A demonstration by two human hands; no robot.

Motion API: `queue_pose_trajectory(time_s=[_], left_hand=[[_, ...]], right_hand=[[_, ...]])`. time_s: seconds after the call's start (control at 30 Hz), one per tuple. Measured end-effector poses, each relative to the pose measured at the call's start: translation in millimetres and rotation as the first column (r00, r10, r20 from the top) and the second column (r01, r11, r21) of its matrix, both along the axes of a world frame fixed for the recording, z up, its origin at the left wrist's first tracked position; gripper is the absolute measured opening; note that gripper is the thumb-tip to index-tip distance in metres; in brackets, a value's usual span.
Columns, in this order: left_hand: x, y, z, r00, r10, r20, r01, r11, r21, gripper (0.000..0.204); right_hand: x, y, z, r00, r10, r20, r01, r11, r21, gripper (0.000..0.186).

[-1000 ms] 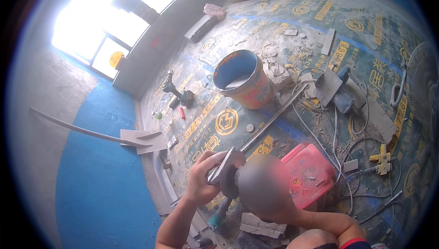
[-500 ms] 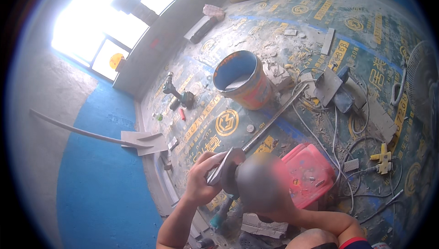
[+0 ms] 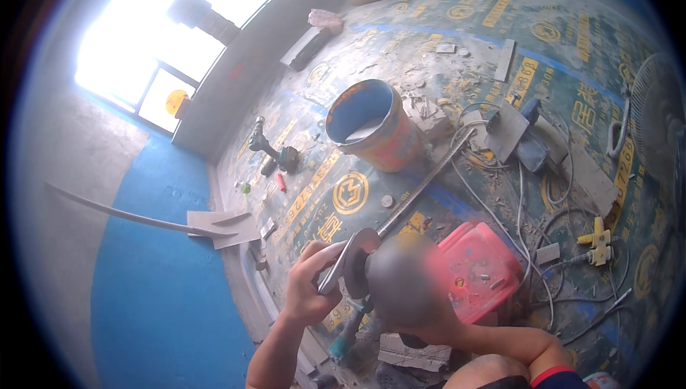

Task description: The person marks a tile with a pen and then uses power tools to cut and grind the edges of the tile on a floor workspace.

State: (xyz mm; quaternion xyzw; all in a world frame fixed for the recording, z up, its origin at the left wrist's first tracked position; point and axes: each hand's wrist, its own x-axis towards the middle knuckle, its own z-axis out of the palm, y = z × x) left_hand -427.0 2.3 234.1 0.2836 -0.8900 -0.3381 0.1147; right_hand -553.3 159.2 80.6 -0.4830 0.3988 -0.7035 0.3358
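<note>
My left hand (image 3: 314, 285) is closed around a thin, flat, pale piece (image 3: 334, 269), held tilted on edge. Right against that piece is a dark round disc (image 3: 359, 264). My right forearm comes in from the lower right, and only the wrist side of my right hand (image 3: 437, 330) shows. A smeared grey round patch hides its fingers and whatever they may hold. Below the disc, a teal-and-black tool handle (image 3: 348, 337) points down toward the floor; whether it joins the disc cannot be made out. A red plastic stool (image 3: 480, 271) with crumbs on top stands beside my right wrist.
A dirty bucket (image 3: 404, 147) stands ahead, with a long metal strip (image 3: 429, 178) near it. Cables and a yellow socket adapter (image 3: 600, 242) lie at right, near a fan (image 3: 654, 114). A cordless drill (image 3: 275, 155) and a shovel (image 3: 225, 229) are at left. Rubble covers the floor sheet.
The whole view has shifted slightly, so the room sits a little further left. The pale piece in my left hand is tilted a bit differently; both hands stay close to the disc and grey patch.
</note>
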Motion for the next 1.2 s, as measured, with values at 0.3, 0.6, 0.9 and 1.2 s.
queue_pose_trajectory(time_s=[0.3, 0.6, 0.9, 1.2], left_hand=[[-6, 5, 4, 1.0, -0.006, 0.01, 0.006, 1.0, -0.008, 0.07], [-6, 9, 1, 0.999, -0.012, 0.039, 0.014, 0.999, -0.049, 0.067], [-6, 7, -1, 1.0, -0.012, -0.004, 0.012, 1.0, 0.0, 0.064], [-2, 4, 3, 1.0, -0.005, -0.003, 0.005, 1.0, -0.029, 0.063]], right_hand=[[5, 3, 10, 0.982, -0.136, -0.131, 0.147, 0.986, 0.077, 0.05], [8, 17, 6, 0.917, 0.028, 0.397, -0.092, 0.985, 0.144, 0.061], [2, 15, 1, 0.996, 0.023, 0.085, -0.037, 0.986, 0.162, 0.056], [5, 13, -1, 0.998, -0.033, 0.047, 0.025, 0.988, 0.154, 0.055]])
